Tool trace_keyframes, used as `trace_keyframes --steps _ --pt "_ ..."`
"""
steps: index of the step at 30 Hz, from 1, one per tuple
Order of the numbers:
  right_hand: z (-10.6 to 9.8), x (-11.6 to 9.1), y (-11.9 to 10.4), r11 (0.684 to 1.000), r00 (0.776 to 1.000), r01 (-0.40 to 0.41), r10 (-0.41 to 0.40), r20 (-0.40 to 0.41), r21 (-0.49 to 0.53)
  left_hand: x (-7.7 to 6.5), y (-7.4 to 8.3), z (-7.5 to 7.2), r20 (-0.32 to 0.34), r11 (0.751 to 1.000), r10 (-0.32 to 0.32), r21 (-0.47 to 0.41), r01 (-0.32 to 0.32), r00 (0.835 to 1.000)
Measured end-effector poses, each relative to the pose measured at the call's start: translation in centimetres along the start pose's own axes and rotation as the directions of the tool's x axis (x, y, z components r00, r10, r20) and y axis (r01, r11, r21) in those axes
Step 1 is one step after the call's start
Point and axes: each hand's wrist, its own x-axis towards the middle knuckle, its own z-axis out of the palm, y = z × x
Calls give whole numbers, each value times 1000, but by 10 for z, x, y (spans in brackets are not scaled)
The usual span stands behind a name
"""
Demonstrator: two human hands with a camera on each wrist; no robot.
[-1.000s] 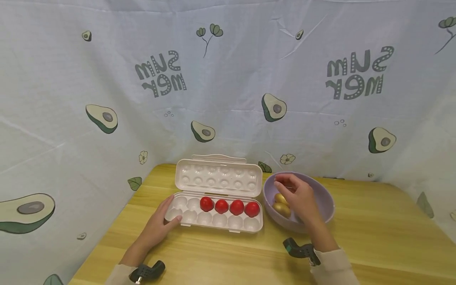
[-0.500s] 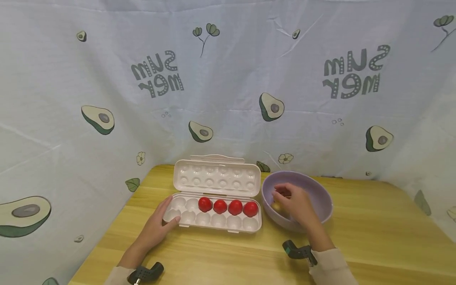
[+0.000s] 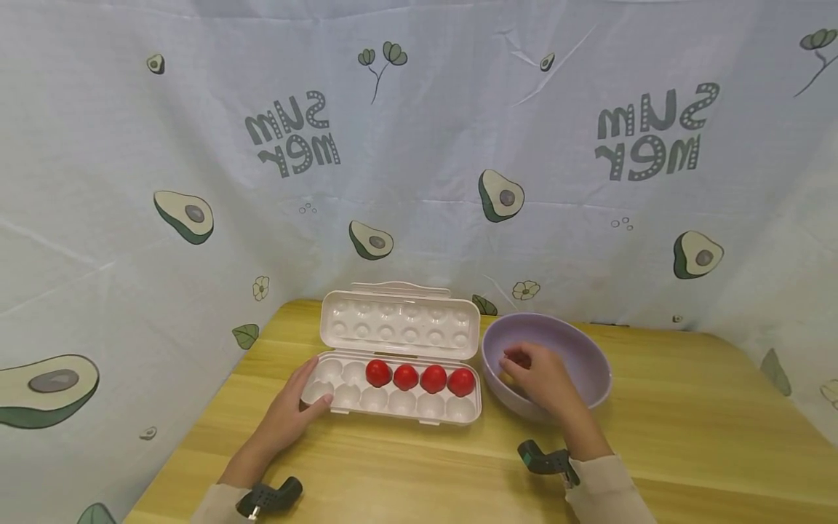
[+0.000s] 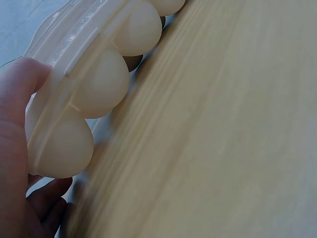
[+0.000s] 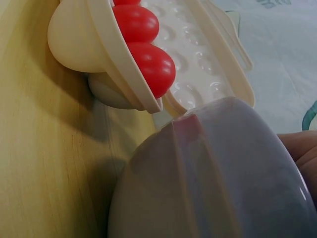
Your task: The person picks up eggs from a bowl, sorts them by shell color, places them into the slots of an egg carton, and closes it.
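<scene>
A cream plastic egg box lies open on the table, its lid folded toward the back. Several red eggs fill part of the box's far row. My left hand grips the left end, thumb on the near rim and fingers below. To the right stands a lilac bowl. Inside it is my right hand, fingers bent downward, a sliver of a gold egg showing beside them. I cannot tell whether they hold it. In the right wrist view, the bowl's outer wall hides most of the hand.
The wooden table ends at a pale curtain printed with avocados, behind and at the left. The bowl's rim stands close to the box's right end. Dark wrist mounts sit on both forearms.
My right hand has gone lower into the bowl and now covers nearly all of the gold eggs seen earlier. The left hand and the box stay in place.
</scene>
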Motion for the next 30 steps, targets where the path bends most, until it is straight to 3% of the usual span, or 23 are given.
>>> trace_keyframes --steps 8,19,30 --pt "-1 0 1 996 997 -73 71 -30 -53 1 -1 1 -2 1000 5 1 -5 1000" --pt "0 0 1 995 997 -73 73 -1 -66 0 -1 1 -13 1000 11 0 -11 1000" --pt "-7 -4 0 982 986 -51 77 145 -180 2 -2 2 -16 1000 11 17 -11 1000"
